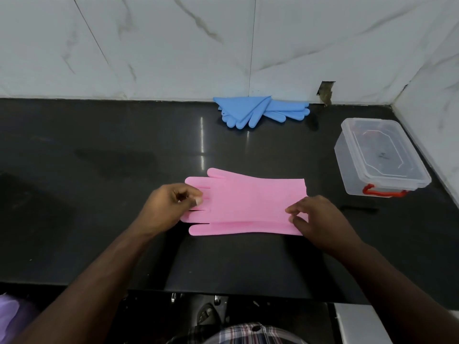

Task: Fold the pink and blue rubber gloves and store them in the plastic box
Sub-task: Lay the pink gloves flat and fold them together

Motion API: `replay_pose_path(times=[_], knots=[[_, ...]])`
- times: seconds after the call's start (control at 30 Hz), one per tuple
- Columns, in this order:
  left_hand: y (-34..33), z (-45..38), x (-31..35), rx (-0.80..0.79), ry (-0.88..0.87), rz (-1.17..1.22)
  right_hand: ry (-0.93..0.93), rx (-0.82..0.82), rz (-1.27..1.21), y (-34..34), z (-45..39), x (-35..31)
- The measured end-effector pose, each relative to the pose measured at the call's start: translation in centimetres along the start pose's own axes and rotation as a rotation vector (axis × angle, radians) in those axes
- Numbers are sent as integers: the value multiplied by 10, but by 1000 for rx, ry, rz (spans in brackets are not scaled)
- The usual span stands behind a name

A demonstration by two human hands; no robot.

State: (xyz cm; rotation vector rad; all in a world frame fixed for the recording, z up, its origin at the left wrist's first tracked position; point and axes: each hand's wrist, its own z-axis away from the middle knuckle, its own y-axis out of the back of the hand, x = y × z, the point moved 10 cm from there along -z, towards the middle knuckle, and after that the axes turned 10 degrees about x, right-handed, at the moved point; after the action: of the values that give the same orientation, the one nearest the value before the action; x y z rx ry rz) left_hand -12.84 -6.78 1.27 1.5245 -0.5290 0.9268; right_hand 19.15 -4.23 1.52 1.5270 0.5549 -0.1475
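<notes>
A pair of flat, smooth pink rubber gloves (244,202) lies stacked on the glossy black stone surface (99,150), finger ends pointing left and straight-cut cuffs pointing right; the upper glove sits slightly offset from the lower one, so a rounded thumb shows along the far edge and a second rounded fingertip along the near edge. The left hand (171,207) rests on the finger end of these gloves, its thumb and forefinger closed in a pinch on the pink fingers there. The right hand (315,219) is at the cuff end, its fingers curled and pinching the near cuff corner. Well beyond the pink gloves, against the foot of the white marble-veined tile wall (173,45), lies a loose heap of matte blue rubber gloves (258,111), their cuffs folded into a triangular flap and their rounded fingers fanning toward the pink pair and to the right. To the right of the pink gloves and slightly farther back stands a clear rectangular plastic box (380,155) with rounded corners, a transparent lid with a raised octagonal panel seated on top, and a red clip-handle (383,192) on its near end. A small chipped gap (325,91) shows in the wall tiles behind and to the right of the blue gloves. Nearer than the pink gloves, below the surface edge, a plaid cloth (248,333) and a sandalled foot (208,316) are visible.
</notes>
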Motion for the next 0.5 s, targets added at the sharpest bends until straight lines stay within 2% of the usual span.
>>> replay_pose_path(times=[0.07, 0.13, 0.23, 0.33, 0.37, 0.43, 0.5], knots=[[21, -12, -17, 149, 69, 39, 2, 67, -25, 5, -9, -3], [28, -23, -31, 205, 143, 49, -22, 134, -22, 10, -23, 2], [25, -35, -43, 200, 208, -14, -199, 203, -9, 14, -47, 32], [18, -42, -45, 157, 259, -43, -354, 135, 42, 9, -53, 53], [18, -41, -45, 143, 275, -40, -334, 132, 59, 9, -52, 49], [18, -37, -47, 115, 295, -30, -172, 100, 38, 5, -45, 26], [17, -28, -50, 101, 315, 4, 0, -25, -27, -11, -30, -2]])
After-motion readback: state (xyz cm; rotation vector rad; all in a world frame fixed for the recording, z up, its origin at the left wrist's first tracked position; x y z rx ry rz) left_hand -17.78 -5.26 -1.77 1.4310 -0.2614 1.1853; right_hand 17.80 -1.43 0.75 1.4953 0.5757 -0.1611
